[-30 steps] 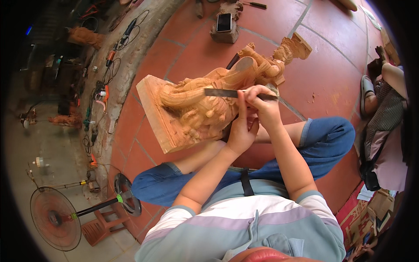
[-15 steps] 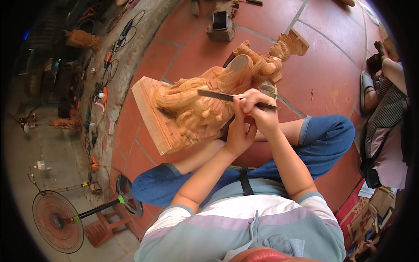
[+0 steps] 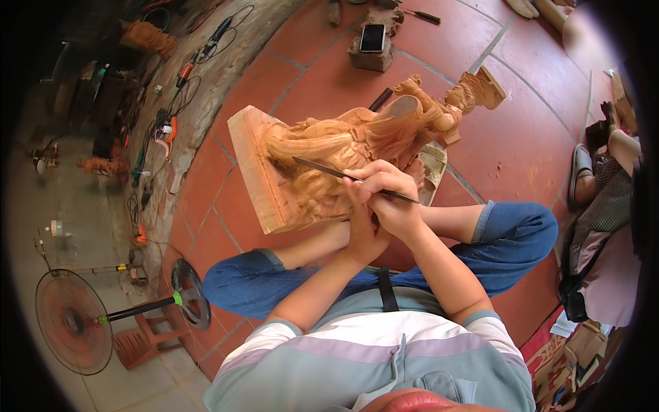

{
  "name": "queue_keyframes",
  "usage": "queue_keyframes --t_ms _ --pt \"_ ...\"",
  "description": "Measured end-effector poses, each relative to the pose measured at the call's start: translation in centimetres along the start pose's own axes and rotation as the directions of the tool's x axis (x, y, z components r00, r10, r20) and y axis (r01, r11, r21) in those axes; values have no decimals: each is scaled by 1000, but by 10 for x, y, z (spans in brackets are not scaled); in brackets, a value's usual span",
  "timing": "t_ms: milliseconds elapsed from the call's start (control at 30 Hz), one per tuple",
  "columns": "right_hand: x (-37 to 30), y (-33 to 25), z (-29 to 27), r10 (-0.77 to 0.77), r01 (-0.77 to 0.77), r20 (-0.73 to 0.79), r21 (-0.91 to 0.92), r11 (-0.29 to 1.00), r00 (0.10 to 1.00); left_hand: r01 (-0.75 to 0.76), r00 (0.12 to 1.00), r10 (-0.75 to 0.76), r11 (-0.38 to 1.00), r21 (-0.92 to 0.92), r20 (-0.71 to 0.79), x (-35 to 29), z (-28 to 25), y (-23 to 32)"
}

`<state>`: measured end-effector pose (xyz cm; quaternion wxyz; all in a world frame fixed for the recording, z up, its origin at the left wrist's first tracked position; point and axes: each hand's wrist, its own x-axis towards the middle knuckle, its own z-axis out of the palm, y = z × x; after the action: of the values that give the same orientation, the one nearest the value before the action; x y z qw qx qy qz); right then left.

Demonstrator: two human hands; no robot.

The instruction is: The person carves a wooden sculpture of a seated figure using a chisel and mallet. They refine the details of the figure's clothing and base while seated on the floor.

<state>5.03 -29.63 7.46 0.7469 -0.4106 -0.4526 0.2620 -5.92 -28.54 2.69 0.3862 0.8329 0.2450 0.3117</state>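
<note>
A slim, flat dark file (image 3: pixel 316 166) slants over the robed body of a carved wooden statue (image 3: pixel 309 144). My right hand (image 3: pixel 395 196) grips the file near its right end, fingers wrapped over it. Just below and to the left, my left hand (image 3: pixel 364 233) presses close against the right one, its fingertips up at the file's middle. The statue lies on its side across my shins, square base to the left and head to the upper right. Whether the file's tip touches the wood I cannot tell.
Beyond the statue, a phone (image 3: pixel 373 38) rests on a wooden block (image 3: pixel 373 59). A standing fan (image 3: pixel 74 319) is at the lower left. Power tools with cords (image 3: pixel 199 58) lie along the left ledge. Another person's leg (image 3: pixel 623 151) shows at the right edge.
My hands and the file have shifted slightly left and down, and the file now slopes more steeply. The whole view has swung a little, moving the statue rightward in the picture.
</note>
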Motion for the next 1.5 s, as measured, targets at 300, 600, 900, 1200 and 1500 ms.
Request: queue_keyframes --t_ms 300,600,900,1200,1500 --pt "-29 -4 -10 -47 23 -164 -144 989 985 9 997 -3 996 -88 74 -3 -5 7" --pt "-29 -8 -12 -197 136 -152 -339 931 969 54 995 -37 978 -203 89 -3 -8 16" --pt "-24 0 -6 -218 181 -72 -340 923 973 72 992 -47 973 -221 117 -5 -8 14" --pt "-18 -5 2 -112 88 -100 -214 973 989 79 997 -79 969 -233 10 -3 -10 12" --pt "-3 -7 -7 80 -83 -193 -7 997 978 57 998 -55 980 -193 17 14 -18 22"
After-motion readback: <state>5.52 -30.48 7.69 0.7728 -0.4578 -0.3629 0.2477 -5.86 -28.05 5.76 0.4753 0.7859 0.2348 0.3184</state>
